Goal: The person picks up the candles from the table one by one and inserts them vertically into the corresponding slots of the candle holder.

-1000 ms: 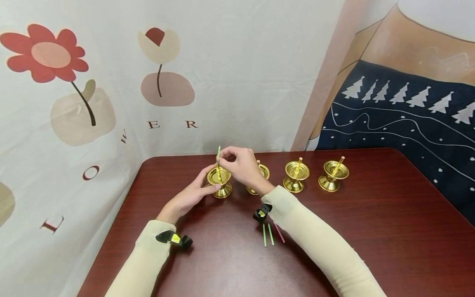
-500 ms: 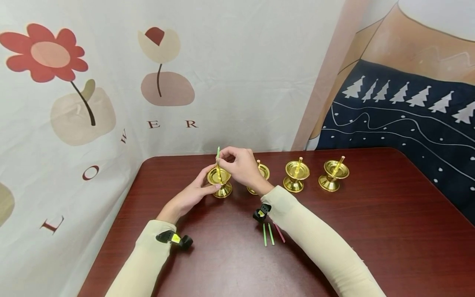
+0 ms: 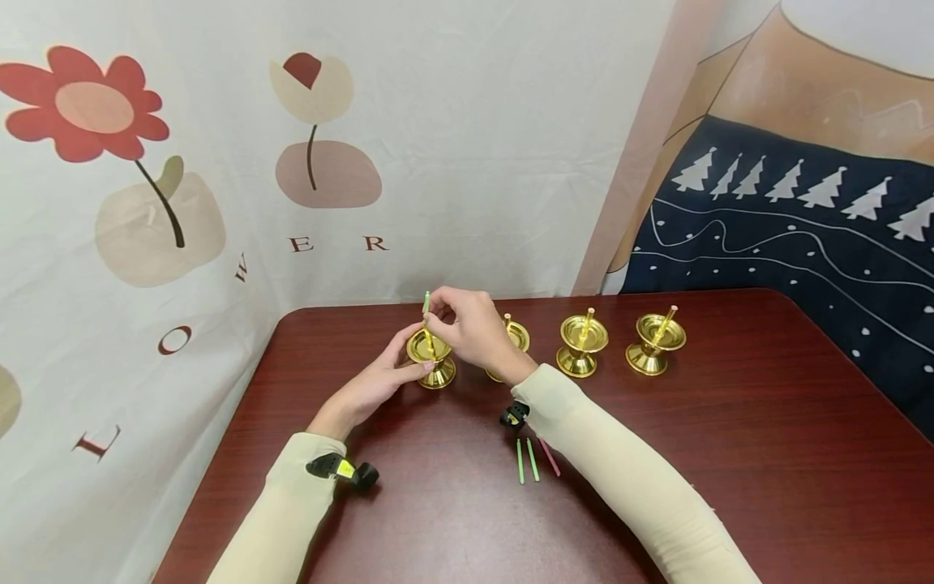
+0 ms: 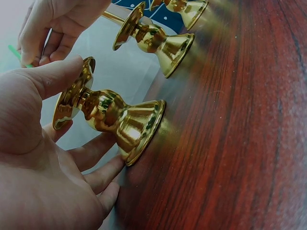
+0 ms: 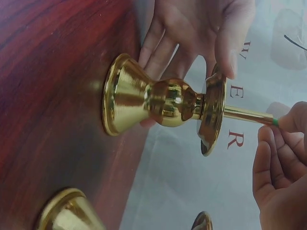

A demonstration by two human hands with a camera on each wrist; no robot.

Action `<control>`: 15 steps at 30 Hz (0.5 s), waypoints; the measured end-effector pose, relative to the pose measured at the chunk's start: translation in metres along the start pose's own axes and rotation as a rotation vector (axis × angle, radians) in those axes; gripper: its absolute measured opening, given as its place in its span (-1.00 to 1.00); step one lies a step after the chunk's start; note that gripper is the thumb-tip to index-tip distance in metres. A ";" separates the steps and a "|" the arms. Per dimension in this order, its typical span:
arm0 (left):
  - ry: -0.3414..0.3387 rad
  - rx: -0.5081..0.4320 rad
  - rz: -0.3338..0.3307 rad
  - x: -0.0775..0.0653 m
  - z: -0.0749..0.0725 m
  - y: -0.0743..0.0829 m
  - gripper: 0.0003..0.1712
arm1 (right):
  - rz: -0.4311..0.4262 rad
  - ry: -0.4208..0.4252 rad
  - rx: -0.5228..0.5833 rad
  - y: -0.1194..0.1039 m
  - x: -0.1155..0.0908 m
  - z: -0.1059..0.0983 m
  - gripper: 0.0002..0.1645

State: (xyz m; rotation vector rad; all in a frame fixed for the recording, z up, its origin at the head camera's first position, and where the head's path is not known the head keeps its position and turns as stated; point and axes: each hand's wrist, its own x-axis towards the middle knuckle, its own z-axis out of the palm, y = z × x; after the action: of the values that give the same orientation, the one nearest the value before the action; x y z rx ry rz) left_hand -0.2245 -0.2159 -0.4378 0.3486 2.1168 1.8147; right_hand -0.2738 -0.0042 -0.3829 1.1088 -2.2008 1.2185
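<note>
My left hand (image 3: 372, 388) steadies a shiny gold candle holder (image 3: 437, 375) at the table's far side. Its thumb lies on the dish rim, and its other fingers reach round the back, as the left wrist view shows. The holder (image 5: 172, 103) stands upright on its flared base, with a thin gold tube (image 5: 244, 115) rising from the dish. At the top of that tube, my right hand (image 3: 470, 327) pinches a thin green candle (image 3: 426, 301) between thumb and fingers. In the right wrist view, the candle's green end (image 5: 275, 121) meets the tube's mouth.
Three more gold holders stand in a row to the right: one (image 3: 519, 336) partly behind my right hand, then a second (image 3: 579, 362) and a third (image 3: 648, 360). Two green candles (image 3: 533, 461) and a pink one (image 3: 550, 459) lie near my right forearm. Printed cloth (image 3: 496, 162) hangs behind the table.
The green candle's top has sunk slightly, and my right hand has shifted a little to the left with it. My left hand and the holder have stayed in place.
</note>
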 end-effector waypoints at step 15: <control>-0.002 0.000 -0.002 -0.001 0.000 0.000 -0.08 | 0.005 -0.060 -0.019 0.000 0.004 -0.002 -0.93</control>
State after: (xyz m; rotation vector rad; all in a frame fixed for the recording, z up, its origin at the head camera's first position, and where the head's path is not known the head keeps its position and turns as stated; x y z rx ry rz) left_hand -0.2239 -0.2164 -0.4373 0.3478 2.1145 1.8121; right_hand -0.2758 -0.0039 -0.3792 1.1482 -2.2558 1.1787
